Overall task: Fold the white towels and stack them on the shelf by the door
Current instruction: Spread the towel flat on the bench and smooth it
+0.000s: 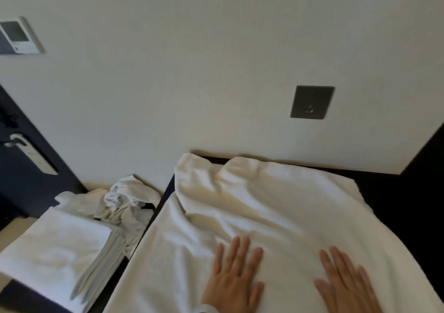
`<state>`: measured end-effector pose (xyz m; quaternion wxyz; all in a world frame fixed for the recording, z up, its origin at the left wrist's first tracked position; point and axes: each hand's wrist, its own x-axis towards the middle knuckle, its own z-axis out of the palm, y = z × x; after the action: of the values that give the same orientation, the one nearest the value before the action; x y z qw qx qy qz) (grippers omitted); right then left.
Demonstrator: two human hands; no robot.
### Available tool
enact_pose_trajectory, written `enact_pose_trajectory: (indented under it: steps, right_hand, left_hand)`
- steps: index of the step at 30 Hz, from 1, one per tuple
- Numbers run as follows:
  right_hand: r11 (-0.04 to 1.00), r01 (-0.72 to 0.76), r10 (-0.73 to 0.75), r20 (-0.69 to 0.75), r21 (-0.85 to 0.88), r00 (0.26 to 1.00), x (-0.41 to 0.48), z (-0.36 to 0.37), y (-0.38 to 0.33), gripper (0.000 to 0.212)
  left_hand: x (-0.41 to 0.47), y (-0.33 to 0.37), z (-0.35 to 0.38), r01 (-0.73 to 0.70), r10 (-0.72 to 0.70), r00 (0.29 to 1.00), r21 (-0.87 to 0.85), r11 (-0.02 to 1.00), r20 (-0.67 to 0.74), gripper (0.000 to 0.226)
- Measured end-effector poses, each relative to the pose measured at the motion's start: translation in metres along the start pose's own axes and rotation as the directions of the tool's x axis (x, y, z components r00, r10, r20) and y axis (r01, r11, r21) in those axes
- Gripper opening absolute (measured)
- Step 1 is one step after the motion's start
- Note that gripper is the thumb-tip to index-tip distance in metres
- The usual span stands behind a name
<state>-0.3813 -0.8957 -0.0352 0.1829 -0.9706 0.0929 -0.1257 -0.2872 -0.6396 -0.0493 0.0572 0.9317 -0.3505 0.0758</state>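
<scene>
A large white towel (264, 207) lies spread and wrinkled over a dark counter (396, 197) against the wall. My left hand (234, 274) presses flat on its near part, fingers straight and spread. My right hand (346, 281) lies flat on the towel to the right, fingers straight too. A stack of folded white towels (55, 248) sits lower down at the left. Behind that stack is a heap of crumpled white towels (122, 200).
A dark door (19, 180) with a metal handle (14, 141) stands at the far left. A wall control panel (18, 35) hangs above it. A dark socket plate (311, 102) is on the cream wall above the counter.
</scene>
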Motion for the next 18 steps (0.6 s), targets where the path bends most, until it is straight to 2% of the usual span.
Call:
enact_pose_trajectory:
  steps: [3, 6, 8, 10, 11, 12, 14, 15, 16, 18]
  right_hand:
    - [1.0, 0.004, -0.004, 0.053, 0.002, 0.999, -0.013, -0.001, 0.0, 0.061]
    - [0.994, 0.105, -0.106, 0.014, 0.031, 0.994, -0.009, 0.004, -0.007, 0.052]
    - [0.977, 0.164, -0.172, 0.047, 0.136, 0.984, 0.006, 0.0, -0.021, 0.045]
    - [0.959, 0.227, -0.239, 0.055, 0.171, 0.969, 0.025, 0.007, -0.027, 0.057]
    - [0.973, 0.192, -0.204, 0.094, 0.125, 0.974, 0.038, 0.006, -0.032, 0.057]
    - [0.993, 0.11, -0.113, 0.061, 0.054, 0.992, 0.053, 0.003, -0.035, 0.055]
    - [0.993, 0.037, -0.038, 0.0, 0.115, 0.999, 0.079, -0.001, -0.037, 0.028]
    - [0.991, 0.046, -0.042, -0.035, 0.126, 0.999, 0.094, 0.002, -0.039, 0.027]
    - [0.991, 0.045, -0.047, 0.011, 0.122, 0.999, 0.114, 0.002, -0.046, 0.038]
    - [0.991, 0.058, -0.075, 0.139, 0.122, 0.987, 0.15, 0.003, -0.059, 0.035]
  left_hand:
    - [-0.019, 0.009, 0.004, -0.041, 0.041, 0.998, 0.004, 0.999, -0.057, 0.057]
    - [-0.023, 0.012, -0.002, -0.015, 0.005, 0.996, -0.109, 0.994, -0.091, 0.043]
    - [-0.017, -0.008, -0.01, 0.023, -0.047, 0.988, -0.162, 0.987, -0.149, 0.044]
    - [-0.005, -0.045, -0.018, 0.072, -0.124, 0.963, -0.218, 0.973, -0.238, 0.048]
    - [0.002, -0.064, -0.024, 0.133, -0.203, 0.944, -0.262, 0.956, -0.26, 0.047]
    - [0.008, -0.086, -0.029, 0.228, -0.306, 0.918, -0.296, 0.928, -0.254, 0.045]
    - [0.027, -0.122, -0.044, 0.444, -0.509, 0.854, -0.361, 0.82, -0.106, 0.044]
    - [0.038, -0.138, -0.05, 0.52, -0.576, 0.817, -0.392, 0.759, -0.031, 0.043]
    - [0.049, -0.151, -0.058, 0.583, -0.637, 0.771, -0.427, 0.691, 0.022, 0.039]
    - [0.069, -0.172, -0.072, 0.685, -0.733, 0.663, -0.518, 0.512, 0.152, 0.033]
